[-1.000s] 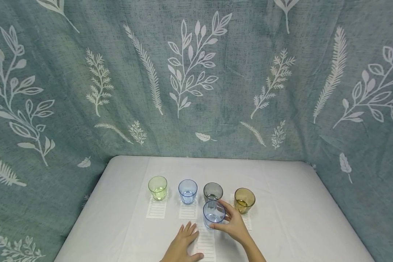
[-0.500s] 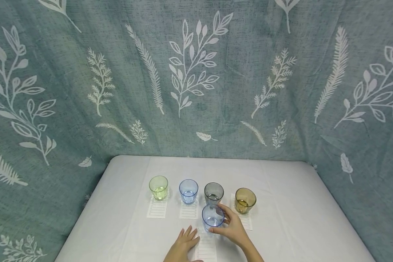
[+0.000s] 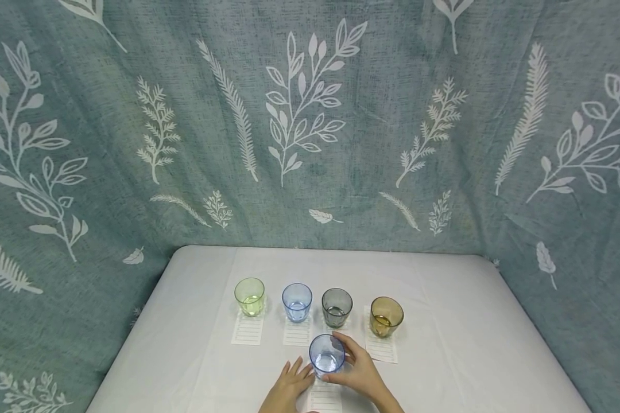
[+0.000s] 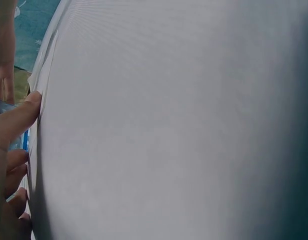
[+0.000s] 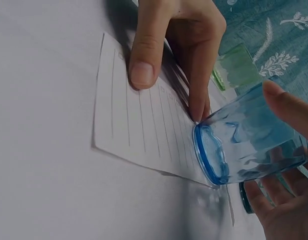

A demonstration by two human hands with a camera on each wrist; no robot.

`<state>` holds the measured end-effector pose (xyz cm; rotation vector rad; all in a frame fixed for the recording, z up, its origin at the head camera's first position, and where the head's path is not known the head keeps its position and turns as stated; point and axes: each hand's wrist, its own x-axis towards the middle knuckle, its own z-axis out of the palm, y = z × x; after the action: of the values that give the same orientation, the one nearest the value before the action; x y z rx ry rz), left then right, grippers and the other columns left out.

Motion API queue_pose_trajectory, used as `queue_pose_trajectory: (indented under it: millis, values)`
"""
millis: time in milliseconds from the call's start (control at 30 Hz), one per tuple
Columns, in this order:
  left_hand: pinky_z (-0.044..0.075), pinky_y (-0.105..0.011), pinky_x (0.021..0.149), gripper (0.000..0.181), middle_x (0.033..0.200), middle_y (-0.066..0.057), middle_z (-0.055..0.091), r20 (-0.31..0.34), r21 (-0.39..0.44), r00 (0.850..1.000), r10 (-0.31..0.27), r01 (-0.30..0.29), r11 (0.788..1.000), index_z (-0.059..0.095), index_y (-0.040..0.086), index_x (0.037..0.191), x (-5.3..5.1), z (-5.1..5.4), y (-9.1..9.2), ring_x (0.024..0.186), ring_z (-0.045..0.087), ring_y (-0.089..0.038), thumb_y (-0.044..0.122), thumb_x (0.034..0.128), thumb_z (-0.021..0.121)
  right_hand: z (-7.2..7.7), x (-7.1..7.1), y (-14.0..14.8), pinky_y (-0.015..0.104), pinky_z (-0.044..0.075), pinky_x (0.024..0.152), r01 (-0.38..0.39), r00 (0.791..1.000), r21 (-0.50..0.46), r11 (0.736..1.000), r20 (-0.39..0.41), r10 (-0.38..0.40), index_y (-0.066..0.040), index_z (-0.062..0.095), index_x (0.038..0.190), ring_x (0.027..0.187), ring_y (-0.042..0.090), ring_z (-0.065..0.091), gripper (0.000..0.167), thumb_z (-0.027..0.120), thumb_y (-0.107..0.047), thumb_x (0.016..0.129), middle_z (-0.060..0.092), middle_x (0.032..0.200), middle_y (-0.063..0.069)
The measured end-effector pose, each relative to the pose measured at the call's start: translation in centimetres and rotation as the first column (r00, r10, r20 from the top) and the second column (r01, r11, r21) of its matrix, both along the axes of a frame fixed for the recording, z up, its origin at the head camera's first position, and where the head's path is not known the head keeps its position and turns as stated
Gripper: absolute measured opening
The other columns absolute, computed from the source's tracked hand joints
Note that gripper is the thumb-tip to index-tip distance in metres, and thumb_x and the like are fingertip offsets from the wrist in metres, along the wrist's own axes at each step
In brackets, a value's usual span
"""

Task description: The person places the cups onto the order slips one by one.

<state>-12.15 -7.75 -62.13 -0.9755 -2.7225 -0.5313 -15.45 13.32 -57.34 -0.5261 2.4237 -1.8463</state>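
My right hand grips a clear blue glass by its side, fingers behind and thumb in front. In the right wrist view, the base of this glass is at the far end of a lined paper slip; whether it touches the paper is hard to tell. My left hand rests on the slip's left side, fingers extended and thumb lying on the paper. The left fingertips are right beside the glass base. The left wrist view shows mostly cloth, with the left hand at its edge.
Behind stand a green glass, a lighter blue glass, a grey glass and an amber glass, with lined slips under or in front of them. A white cloth covers the table; a leaf-patterned curtain hangs behind it.
My right hand has brought the blue glass nearer and slightly left, away from the grey glass and up to the left fingertips. My left hand has hardly moved on the slip.
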Motion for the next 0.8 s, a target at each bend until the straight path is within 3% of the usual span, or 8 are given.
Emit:
queue_pose_trajectory:
  millis: [267,533,800]
  values:
    - [0.046,-0.052,0.094,0.069,0.122,-0.010,0.064,0.011,-0.043,1.000,-0.015,0.016,0.999,0.068,0.005,0.113,-0.2,0.1,0.0,0.118,0.054,-0.036,0.062,0.0752,0.062,0.3,0.8,0.3,0.045,0.049,0.093,-0.020,1.000,-0.012,1.000,0.000,0.020,0.007,0.045,0.131,0.115,0.043,0.053,0.084,0.088,-0.009,0.060,0.054,0.127,0.026]
    - [0.051,-0.041,0.088,0.052,0.115,-0.007,0.067,-0.165,-0.160,0.982,-0.093,0.066,0.985,0.070,0.013,0.106,0.5,0.2,-0.3,0.110,0.060,-0.031,0.053,0.0734,0.068,0.1,1.3,0.4,0.044,0.052,0.088,-0.041,0.997,0.031,0.999,-0.067,0.043,0.008,0.046,0.129,0.113,0.044,0.053,0.082,0.087,-0.012,0.062,0.054,0.127,0.026]
    - [0.053,-0.043,0.085,0.046,0.118,-0.011,0.065,-0.111,-0.148,0.985,-0.136,0.119,0.982,0.068,0.011,0.109,0.8,0.2,-0.3,0.110,0.059,-0.034,0.048,0.0796,0.066,0.2,1.7,0.3,0.045,0.053,0.088,-0.007,0.999,0.048,0.999,-0.042,0.009,0.005,0.047,0.130,0.114,0.044,0.053,0.081,0.087,-0.014,0.062,0.054,0.128,0.024]
